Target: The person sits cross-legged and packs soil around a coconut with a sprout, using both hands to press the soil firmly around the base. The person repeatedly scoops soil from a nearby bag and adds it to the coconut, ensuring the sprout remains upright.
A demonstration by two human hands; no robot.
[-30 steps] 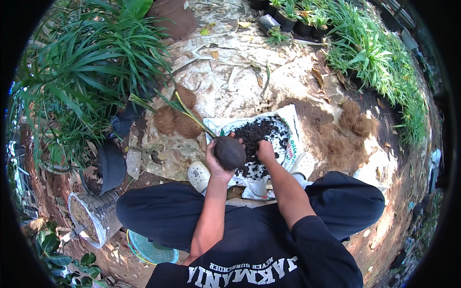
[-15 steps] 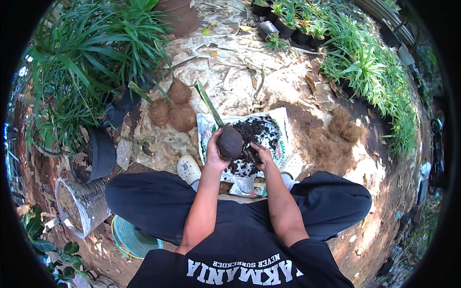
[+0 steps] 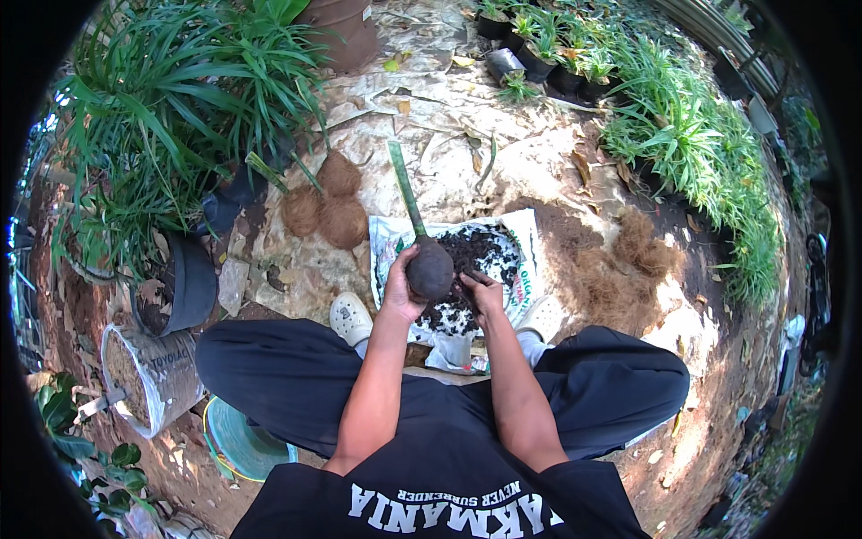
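Left hand (image 3: 401, 286) cups the dark sprouted coconut (image 3: 431, 269), right hand (image 3: 486, 296) tucked just beside it!
It's over dark soil (image 3: 478, 250) on the white sack (image 3: 384, 235), green stem (image 3: 407, 198) swung nearly straight ahead; the half-curled right, contents unclear, has come closer, so both hands now seem engaged.

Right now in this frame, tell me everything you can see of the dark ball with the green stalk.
The dark ball is brownish-black, roundish and looks packed from soil. A straight green stalk extends from its far side, away from the person, leaning slightly left. The left hand has its grip around the ball's left side, over the white sack. The right hand is close by; whether it touches the ball is unclear.
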